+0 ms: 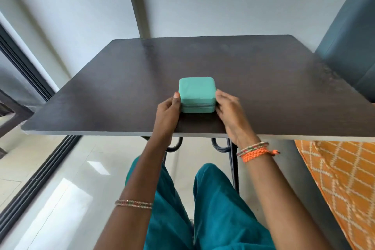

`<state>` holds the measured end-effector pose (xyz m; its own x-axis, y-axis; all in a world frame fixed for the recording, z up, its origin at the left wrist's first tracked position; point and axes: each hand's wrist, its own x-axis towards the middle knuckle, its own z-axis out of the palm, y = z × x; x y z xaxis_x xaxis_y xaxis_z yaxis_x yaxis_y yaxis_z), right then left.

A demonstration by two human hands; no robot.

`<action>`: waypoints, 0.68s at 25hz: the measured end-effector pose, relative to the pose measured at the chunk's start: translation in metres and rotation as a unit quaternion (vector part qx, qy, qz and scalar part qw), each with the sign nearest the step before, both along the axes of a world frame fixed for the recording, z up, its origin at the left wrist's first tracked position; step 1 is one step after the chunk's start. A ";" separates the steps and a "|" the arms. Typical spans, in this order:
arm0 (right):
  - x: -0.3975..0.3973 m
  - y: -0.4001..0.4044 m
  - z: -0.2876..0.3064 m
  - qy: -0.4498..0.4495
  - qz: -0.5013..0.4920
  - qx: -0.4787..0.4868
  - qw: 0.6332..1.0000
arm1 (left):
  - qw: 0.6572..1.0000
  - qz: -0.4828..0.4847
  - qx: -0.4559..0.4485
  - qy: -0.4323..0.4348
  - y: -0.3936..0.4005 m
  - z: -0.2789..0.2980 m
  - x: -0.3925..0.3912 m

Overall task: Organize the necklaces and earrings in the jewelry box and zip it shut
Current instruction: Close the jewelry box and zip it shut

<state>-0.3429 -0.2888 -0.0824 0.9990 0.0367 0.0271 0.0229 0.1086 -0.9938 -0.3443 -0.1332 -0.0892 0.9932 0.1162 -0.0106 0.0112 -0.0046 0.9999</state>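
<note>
The jewelry box (196,94) sits closed near the front edge of the dark table (263,79), our left hand (168,110) and right hand (228,110) pressed against its sides, and a careless tug could slide it off the edge

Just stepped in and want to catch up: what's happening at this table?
A seated person holds a small teal jewelry box on a dark table, near its front edge. The left hand grips the box's left side, thumb at its top corner, and the right hand presses against its right side. The lid is down and the box looks closed. No necklaces or earrings show on the table.
</note>
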 end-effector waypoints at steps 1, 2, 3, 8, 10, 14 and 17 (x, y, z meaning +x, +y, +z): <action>0.013 0.009 0.003 -0.006 -0.008 -0.001 1.000 | 0.999 0.034 0.029 0.001 0.004 0.001 0.011; 0.031 0.022 0.009 -0.005 -0.012 -0.005 1.000 | 0.997 0.066 0.037 0.008 0.013 0.003 0.028; 0.052 0.035 0.017 0.000 -0.014 -0.010 1.000 | 0.995 0.097 0.033 0.008 0.026 0.008 0.051; 0.195 0.103 0.026 -0.005 0.018 -0.060 0.998 | 0.986 0.160 0.042 0.035 0.108 0.028 0.192; 0.256 0.129 0.016 0.005 0.037 -0.038 0.999 | 0.984 0.168 0.053 0.035 0.136 0.023 0.245; 0.312 0.156 0.025 0.038 0.045 -0.024 0.998 | 0.984 0.159 0.079 0.023 0.168 0.010 0.322; 0.337 0.162 0.023 0.068 0.032 -0.026 0.997 | 0.981 0.156 0.112 0.023 0.173 0.007 0.343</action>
<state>-0.0057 -0.1269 -0.0597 0.9889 0.0979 -0.1117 -0.1174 0.0544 -0.9916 -0.0014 0.0401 -0.0824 0.9077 0.4196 0.0054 0.0927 -0.2131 0.9726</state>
